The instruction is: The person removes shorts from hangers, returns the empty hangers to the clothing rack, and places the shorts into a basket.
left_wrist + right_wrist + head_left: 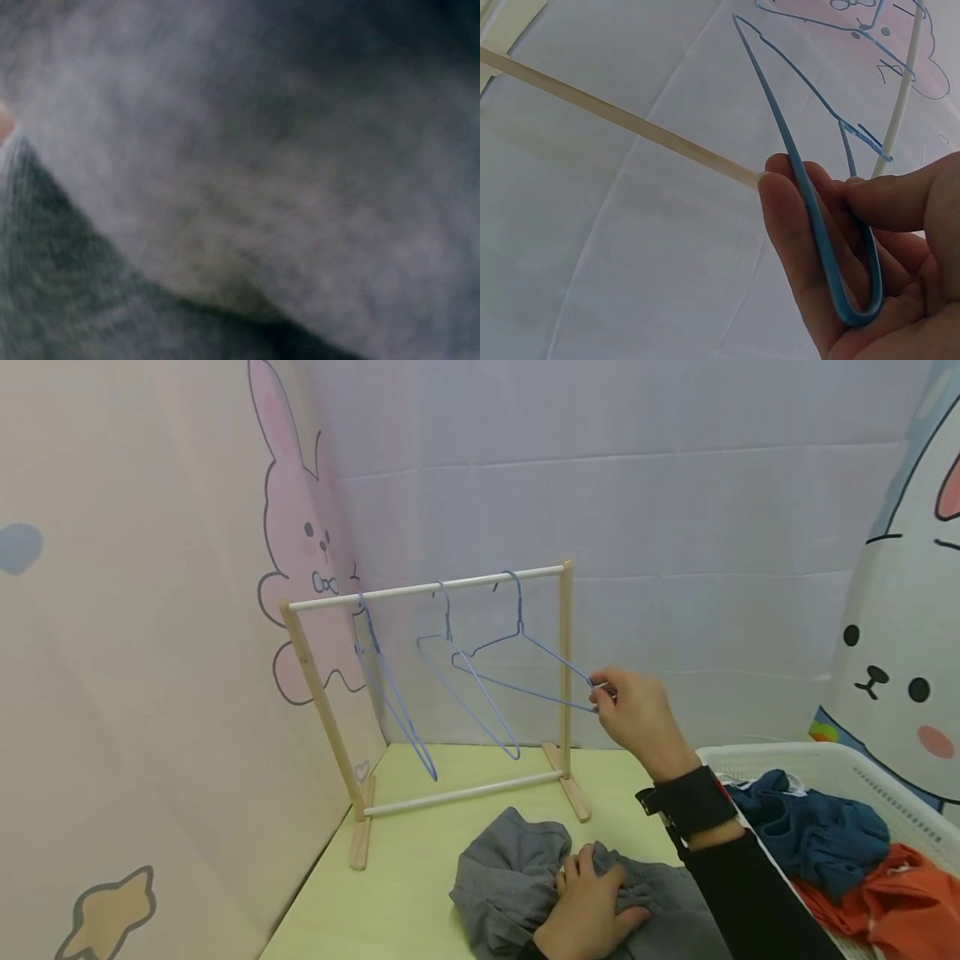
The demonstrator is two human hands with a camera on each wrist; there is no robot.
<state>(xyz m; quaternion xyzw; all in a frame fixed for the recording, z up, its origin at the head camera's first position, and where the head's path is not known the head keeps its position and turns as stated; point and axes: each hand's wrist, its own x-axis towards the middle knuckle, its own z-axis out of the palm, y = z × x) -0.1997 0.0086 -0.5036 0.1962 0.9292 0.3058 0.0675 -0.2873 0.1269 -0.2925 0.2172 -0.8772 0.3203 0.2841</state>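
My right hand point(637, 718) grips the right end of a blue wire clothes hanger point(558, 700), whose hook is over the top bar of a small rack point(315, 685). In the right wrist view, the hanger's rounded end point(847, 315) lies in the palm, with the thumb against the wire. My left hand point(588, 906) rests on a crumpled grey garment point(510, 877) on the table, thumb spread to the right. Blurred grey fabric point(247, 150) fills the left wrist view.
Two more blue hangers, a middle one point(487, 693) and a left one point(405, 718), hang on the rack. At the right stands a white basket point(832, 756) with a dark blue garment point(817, 831) and an orange garment point(915, 902). Printed curtains enclose the yellow table point(322, 910).
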